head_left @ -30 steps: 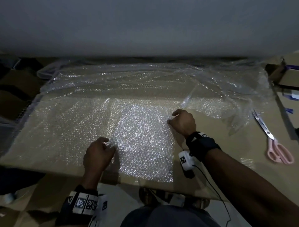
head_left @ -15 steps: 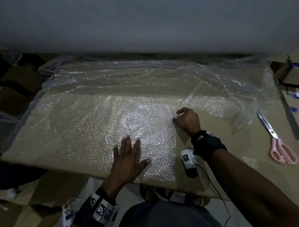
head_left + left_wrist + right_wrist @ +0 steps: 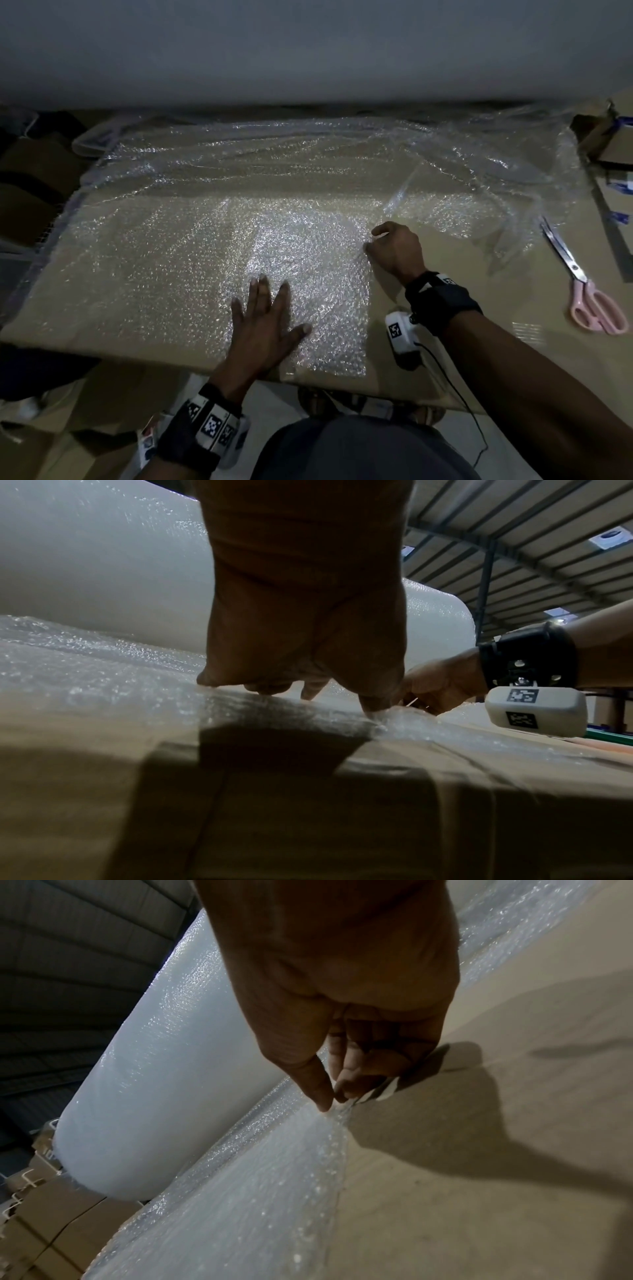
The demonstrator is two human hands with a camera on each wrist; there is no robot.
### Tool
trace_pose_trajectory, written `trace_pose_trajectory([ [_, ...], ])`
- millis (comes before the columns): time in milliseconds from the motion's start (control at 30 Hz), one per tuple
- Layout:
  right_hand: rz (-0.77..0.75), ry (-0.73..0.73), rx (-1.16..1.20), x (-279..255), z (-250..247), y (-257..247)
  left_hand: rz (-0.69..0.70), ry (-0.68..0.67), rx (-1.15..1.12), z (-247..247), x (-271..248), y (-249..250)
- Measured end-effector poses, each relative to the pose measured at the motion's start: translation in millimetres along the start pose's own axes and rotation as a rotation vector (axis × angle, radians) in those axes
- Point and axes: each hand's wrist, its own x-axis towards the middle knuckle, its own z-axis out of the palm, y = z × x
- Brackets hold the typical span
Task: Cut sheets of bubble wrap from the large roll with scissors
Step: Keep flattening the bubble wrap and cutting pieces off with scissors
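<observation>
A wide sheet of bubble wrap [image 3: 171, 246] lies spread over the cardboard-covered table [image 3: 479, 342], with a smaller, brighter folded piece [image 3: 308, 274] on top near the front. The large white roll [image 3: 308, 48] [image 3: 154, 1069] fills the back. My left hand [image 3: 263, 322] presses flat on the folded piece, fingers straight and spread. My right hand [image 3: 394, 246] pinches the folded piece's right edge between thumb and fingers [image 3: 325, 1096]. Pink-handled scissors [image 3: 582, 287] lie on the table at the far right, apart from both hands.
Cardboard boxes [image 3: 609, 144] stand at the back right, with more dark boxes [image 3: 30, 178] at the left and under the roll [image 3: 51, 1218]. A grey strip [image 3: 613, 233] lies beyond the scissors. Loose crumpled wrap [image 3: 513, 178] bunches at the back right.
My left hand let go of the wrap's left part, moved right and flattened onto the folded piece. The right hand keeps its pinch at the same edge.
</observation>
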Motion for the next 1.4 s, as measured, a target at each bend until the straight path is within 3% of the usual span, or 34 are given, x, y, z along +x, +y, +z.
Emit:
trace_pose_trajectory([
  [200,-0.067,-0.003,0.057,-9,-14,-5,0.009,0.027,0.022,-1,1,6],
  [367,-0.06,0.103,0.104,-28,-67,17,0.1,0.116,-0.078,-12,8,38],
  [600,0.088,0.236,-0.22,-80,-200,142,0.112,0.194,-0.158,-22,49,93],
  [733,0.116,0.29,-0.251,-90,-251,208,0.125,0.083,-0.024,-8,81,101],
  [833,0.09,0.244,-0.273,-84,-258,244,0.146,-0.007,0.049,5,93,102],
  [967,0.036,0.269,-0.296,-77,-261,263,0.158,0.025,0.019,7,90,104],
  [1300,-0.014,0.232,-0.523,-97,-274,256,0.143,0.104,0.054,4,84,108],
  [1400,0.027,0.135,-0.54,-101,-274,249,0.125,0.104,-0.007,-7,76,116],
])
